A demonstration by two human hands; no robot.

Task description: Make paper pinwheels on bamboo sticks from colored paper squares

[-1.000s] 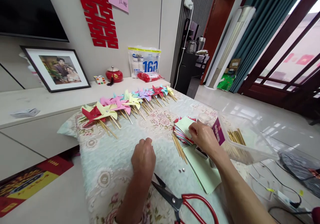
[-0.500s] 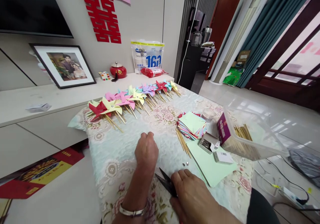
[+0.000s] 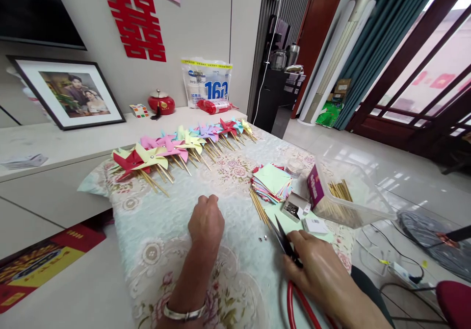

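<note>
Red loops of the scissors (image 3: pixel 290 270) run under the right hand (image 3: pixel 316 270), whose fingers (image 3: pixel 300 243) are wrapped round the tool near its pivot, the dark blades pointing up and away over the bench (image 3: pixel 172 236). The left hand (image 3: pixel 206 221) rests knuckles-up on the flowered cloth, fingers curled together into a loose fist — whether they pinch anything small I cannot tell.

Just beyond the blade tips lie two small metal pins (image 3: pixel 262 238), a light green sheet (image 3: pixel 283 216), and a little open box of pins (image 3: pixel 293 210). Beside these sits a bundle of bamboo sticks (image 3: pixel 258 205), touching a fanned stack of coloured paper squares (image 3: pixel 272 183). To the right, a clear plastic tub (image 3: pixel 349 191) holds more sticks.

Along the far edge a long row of finished paper pinwheels (image 3: pixel 176 147) runs from left to right — a good many are made. Judging by the thick stack of squares and the full tub, plenty are left to assemble, and no half-made pinwheel lies on the cloth now.
</note>
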